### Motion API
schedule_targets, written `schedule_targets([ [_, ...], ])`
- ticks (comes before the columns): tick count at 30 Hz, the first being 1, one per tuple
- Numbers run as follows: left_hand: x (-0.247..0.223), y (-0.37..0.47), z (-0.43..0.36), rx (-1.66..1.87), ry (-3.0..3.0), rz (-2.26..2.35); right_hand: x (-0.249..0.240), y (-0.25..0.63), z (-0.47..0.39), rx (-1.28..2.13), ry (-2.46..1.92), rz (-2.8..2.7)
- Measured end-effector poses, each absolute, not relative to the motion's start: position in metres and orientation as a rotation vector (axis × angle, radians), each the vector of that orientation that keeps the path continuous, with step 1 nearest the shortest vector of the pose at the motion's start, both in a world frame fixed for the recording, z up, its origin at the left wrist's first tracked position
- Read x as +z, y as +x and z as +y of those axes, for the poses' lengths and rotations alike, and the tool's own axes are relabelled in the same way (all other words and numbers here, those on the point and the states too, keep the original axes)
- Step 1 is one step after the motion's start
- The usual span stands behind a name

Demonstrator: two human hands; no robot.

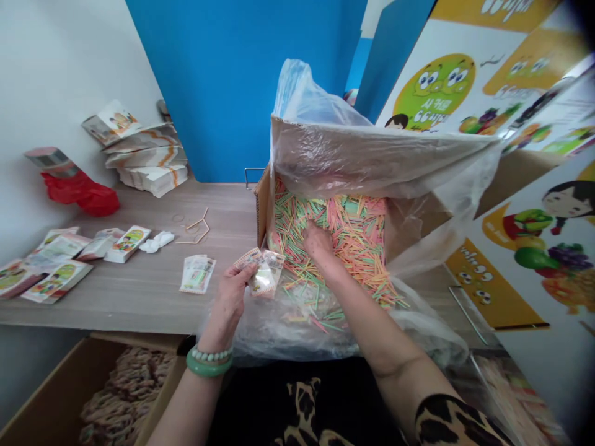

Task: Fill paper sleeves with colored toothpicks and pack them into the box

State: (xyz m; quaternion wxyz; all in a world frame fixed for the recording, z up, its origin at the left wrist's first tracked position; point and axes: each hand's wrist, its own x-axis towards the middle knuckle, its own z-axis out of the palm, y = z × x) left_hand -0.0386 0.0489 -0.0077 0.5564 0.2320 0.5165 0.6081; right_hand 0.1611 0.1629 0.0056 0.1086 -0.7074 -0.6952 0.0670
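1. Fingers (245,274) of the left hand (232,291) pinch some fanned packets (266,274), thumb on top, above the near left edge of the box (263,214).
2. Right hand (318,240) reaches into the box, its fingertips sunk among the sticks (353,248); whether those fingers are spread or pressed together, I cannot tell.
3. Pink, orange, yellow and green, the sticks lie loose and crisscrossed inside the box, with some strewn on the clear liner (279,337) at its near side.
4. Just left of the left hand, another packet (198,274) lies flat on the table (139,316), with green and yellow showing in it.
5. Beyond that packet are thin tan bands (203,236); left of them, a crumpled tissue (157,242) sits beside a small pile of cards (127,243).
6. Farther left lie more printed packs (58,280); at the far left, a red bag (81,193) stands near a tall, uneven stack (151,158).
7. Below the table at near left, a carton (41,402) holds a jumbled heap (127,390).
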Motion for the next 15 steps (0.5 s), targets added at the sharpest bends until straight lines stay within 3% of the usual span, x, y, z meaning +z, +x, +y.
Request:
schedule_targets([
  [3, -0.006, -0.035, 0.044, 1.426, 0.543, 1.199, 0.010, 0.170, 0.163, 0.241, -2.070, -1.991],
  [7, -0.004, -0.030, 0.037, 1.415, 0.628, 1.145, 0.017, 0.188, 0.154, 0.578, -1.863, -1.704],
  [12, 0.008, -0.010, 0.028, 1.371, 1.061, 1.081, -0.001, 0.194, 0.099, 1.305, -1.203, -1.352],
  [15, 0.013, 0.012, 0.021, 1.304, 1.529, 1.040, -0.032, 0.179, 0.057, 1.379, -0.976, -1.317],
])
